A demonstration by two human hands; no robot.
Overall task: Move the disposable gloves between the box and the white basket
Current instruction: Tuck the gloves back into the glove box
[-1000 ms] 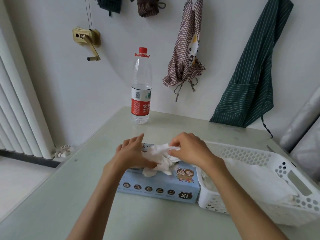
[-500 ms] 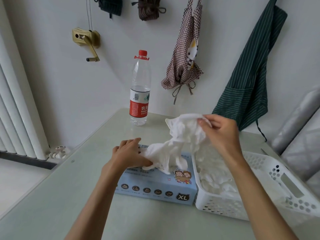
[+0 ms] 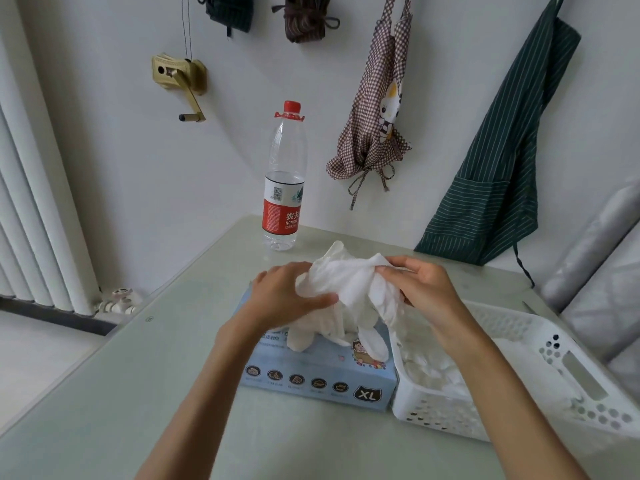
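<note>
- Disposable gloves, thin white crumpled plastic [image 3: 346,282]: a bunch is held above the box between both hands, with more trailing down into the opening.
- Box, light-blue cardboard, flat, marked XL [image 3: 318,379]: set on the pale green tabletop [image 3: 138,393], touching the basket's left wall.
- White basket, perforated plastic with handle slot [image 3: 561,386]: just right of the box; loose gloves are seen lying inside.
- Left hand [image 3: 284,299]: fingers curled round the left side of the bunch, thumb pressed on its underside.
- Right hand [image 3: 422,289]: fingertips [image 3: 388,270] pinched together on the right end of the bunch.
- Step judged: one bunch is mid-transfer; direction cannot be told from this view alone.
- Next move, as judged: the bunch must be freed from the gloves caught in the opening, so the box has to be steadied while the bunch is carried over the basket rim.
- Risk: extra gloves may be dragged out.
- Clear water bottle, red cap and label [image 3: 284,188]: upright behind, well apart.
</note>
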